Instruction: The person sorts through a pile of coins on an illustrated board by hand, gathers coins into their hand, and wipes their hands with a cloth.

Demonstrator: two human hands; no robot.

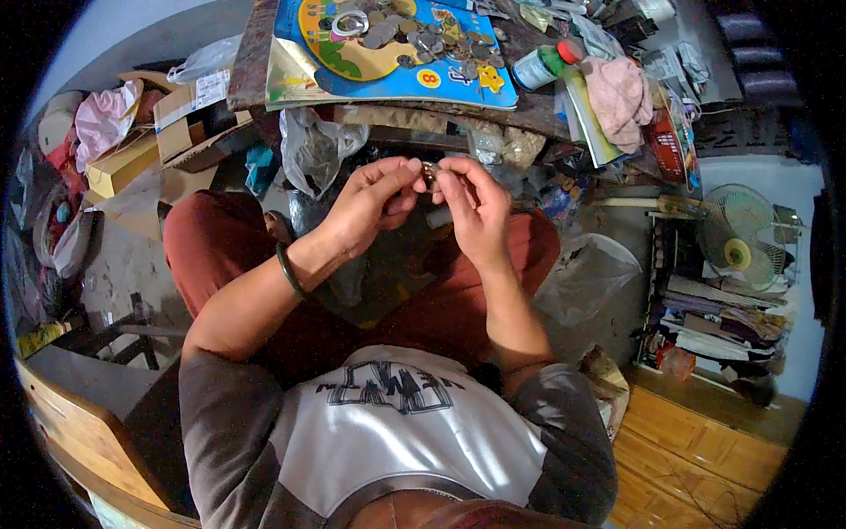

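My left hand [374, 201], with a dark bangle [289, 269] on the forearm, is closed with thumb and fingertips pinched together. Facing it, my right hand [476, 207] is pinched too. Between the fingertips of both hands is a small shiny metal piece [429, 175], mostly covered, so its exact kind does not show. Just beyond the hands, a pile of coin-like metal discs [427, 40] lies on a blue picture book [352, 84] at the table's front edge. A pale ring [350, 23] rests at the left side of that pile.
A green bottle with a red cap [551, 63] and a pink cloth [617, 101] are on the table's right side. A plastic bag [322, 145] hangs below the edge. Cardboard boxes [194, 123] crowd the left; a fan [738, 238] stands right.
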